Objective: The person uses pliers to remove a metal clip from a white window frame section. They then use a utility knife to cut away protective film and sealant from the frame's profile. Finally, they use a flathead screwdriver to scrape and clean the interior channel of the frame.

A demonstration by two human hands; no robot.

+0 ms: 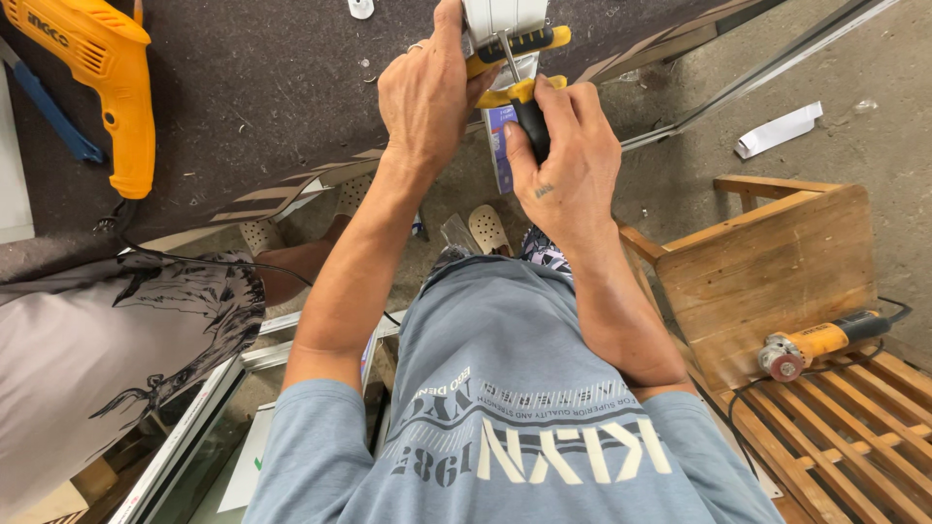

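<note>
My right hand (568,170) grips a screwdriver (529,121) with a black and yellow handle. Its metal shaft points up at a white profile piece (500,15) on the edge of the dark felt-covered workbench (272,87). My left hand (427,97) is closed around the white piece and a second yellow and black tool handle (519,44) that lies crosswise against it. Both hands touch at the bench edge. A ring shows on a left finger.
A yellow electric drill (112,87) lies on the bench at the upper left, its cord trailing down. Another person in a grey printed garment (107,340) stands at the left. A wooden chair (777,272) and an angle grinder (815,344) are at the right.
</note>
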